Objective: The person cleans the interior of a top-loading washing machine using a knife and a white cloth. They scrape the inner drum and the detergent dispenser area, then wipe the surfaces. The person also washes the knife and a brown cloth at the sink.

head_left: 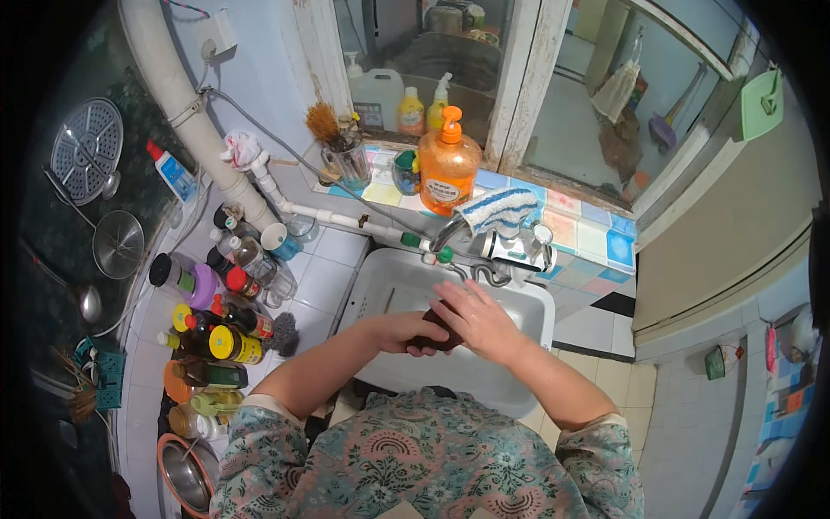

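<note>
A dark reddish-brown rounded object sits between my hands above the white sink; too little of it shows to tell its kind. My left hand is wrapped round it from the left, fingers curled underneath. Against its right side rests my right hand, with the fingers stretched out flat over the top. A curved metal faucet stands just beyond my hands, with a blue-and-white striped cloth draped on it. No water stream is visible.
An orange pump bottle and a glass holding a brush stand on the tiled ledge behind the sink. Several sauce bottles and jars crowd the left counter, beside a grey scrubber. A metal bowl lies at lower left.
</note>
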Action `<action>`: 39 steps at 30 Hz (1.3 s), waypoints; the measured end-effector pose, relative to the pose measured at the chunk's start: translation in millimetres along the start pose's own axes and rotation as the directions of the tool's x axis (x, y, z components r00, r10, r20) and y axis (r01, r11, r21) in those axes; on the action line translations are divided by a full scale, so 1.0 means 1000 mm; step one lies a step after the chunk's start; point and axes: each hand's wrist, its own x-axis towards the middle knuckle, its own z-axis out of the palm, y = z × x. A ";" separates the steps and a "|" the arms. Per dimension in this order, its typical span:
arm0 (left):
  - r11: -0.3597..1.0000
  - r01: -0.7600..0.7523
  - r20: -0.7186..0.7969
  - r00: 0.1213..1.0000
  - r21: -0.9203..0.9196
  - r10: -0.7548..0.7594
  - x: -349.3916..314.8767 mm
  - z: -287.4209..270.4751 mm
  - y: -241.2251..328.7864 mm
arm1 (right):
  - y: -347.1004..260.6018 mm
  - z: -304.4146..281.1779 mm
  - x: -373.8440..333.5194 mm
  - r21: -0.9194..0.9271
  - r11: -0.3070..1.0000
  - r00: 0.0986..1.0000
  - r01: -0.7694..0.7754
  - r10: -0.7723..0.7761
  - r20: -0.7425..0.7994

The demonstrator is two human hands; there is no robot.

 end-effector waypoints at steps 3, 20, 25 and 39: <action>0.873 0.129 -0.021 0.991 0.471 -0.135 -0.003 0.013 0.019 | 0.006 0.003 0.009 0.213 0.975 0.989 -0.058 0.027 0.147; 0.043 0.352 -0.331 0.825 0.935 0.458 0.054 -0.059 -0.052 | 0.017 0.123 0.018 0.186 0.815 0.741 -0.549 0.372 0.558; 0.078 0.183 -0.198 0.863 0.980 0.465 0.037 -0.052 -0.032 | 0.015 0.102 0.027 0.072 0.837 0.680 -0.542 0.387 0.622; 0.991 -0.131 -0.134 0.982 0.040 0.136 0.032 -0.053 -0.065 | -0.041 0.092 -0.068 0.668 -0.179 0.382 -0.722 0.701 0.602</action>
